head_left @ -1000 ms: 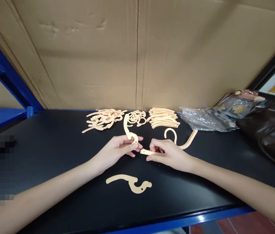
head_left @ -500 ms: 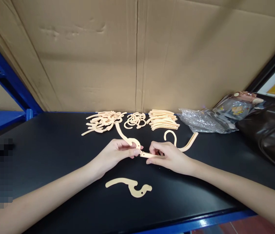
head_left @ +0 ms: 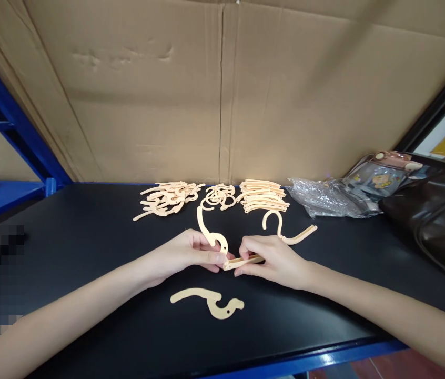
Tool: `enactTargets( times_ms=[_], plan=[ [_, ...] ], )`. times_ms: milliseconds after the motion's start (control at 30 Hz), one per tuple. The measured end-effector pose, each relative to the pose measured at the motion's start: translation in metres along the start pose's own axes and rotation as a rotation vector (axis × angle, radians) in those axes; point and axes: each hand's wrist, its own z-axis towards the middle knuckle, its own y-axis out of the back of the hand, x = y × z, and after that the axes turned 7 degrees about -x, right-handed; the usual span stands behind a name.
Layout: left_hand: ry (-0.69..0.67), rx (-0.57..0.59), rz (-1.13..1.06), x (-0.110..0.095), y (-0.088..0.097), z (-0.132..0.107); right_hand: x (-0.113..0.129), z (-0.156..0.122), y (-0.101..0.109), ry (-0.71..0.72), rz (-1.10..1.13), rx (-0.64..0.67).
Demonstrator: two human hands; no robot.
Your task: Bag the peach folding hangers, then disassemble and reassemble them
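Note:
My left hand point(head_left: 196, 250) pinches a curved cream hanger arm point(head_left: 205, 226), whose hooked end with a small hole lies by my thumb. A grooved hanger arm point(head_left: 238, 262) is gripped in my right hand point(head_left: 270, 260), partly hidden by the fingers. The ends of these two pieces meet between my hands; whether they are joined I cannot tell. Below my hands a loose hanger arm point(head_left: 220, 310) of the hooked shape lies flat. Beyond my right hand a hanger hook point(head_left: 273, 217) stands at the end of another grooved arm point(head_left: 301, 235).
Along the back of the black table point(head_left: 100, 295) lie a heap of hooked arms point(head_left: 171, 197), several hooks point(head_left: 218, 196) and a stack of grooved arms point(head_left: 264, 196). Clear plastic bags point(head_left: 329, 197), a transparent bottle point(head_left: 380, 176) and a dark leather bag point(head_left: 439, 210) occupy the right. Cardboard point(head_left: 147, 105) stands behind.
The left-hand piece has swung more upright. The right-hand piece has turned, showing its groove, and its end now meets the left piece lower down. The view has shifted slightly.

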Motion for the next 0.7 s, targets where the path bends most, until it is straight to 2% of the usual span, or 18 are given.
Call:
enactTargets(
  times_ms=[100,200,467,700],
  plan=[
    [0.070,0.050,-0.035,0.0015,0.0025,-0.0005,0.0013,-0.0008,-0.0006,0.028,-0.019,-0.018],
    [0.101,0.041,-0.022,0.0028,0.0039,-0.0002,0.0013,-0.0017,-0.0022,0.046,-0.051,-0.032],
    [0.108,0.113,0.061,-0.0020,0.0023,-0.0024,-0.0012,-0.0038,-0.0059,0.144,-0.132,-0.065],
    [0.125,0.094,0.060,0.0006,0.0001,-0.0040,-0.0019,-0.0037,-0.0070,0.165,-0.148,-0.066]
  ],
)
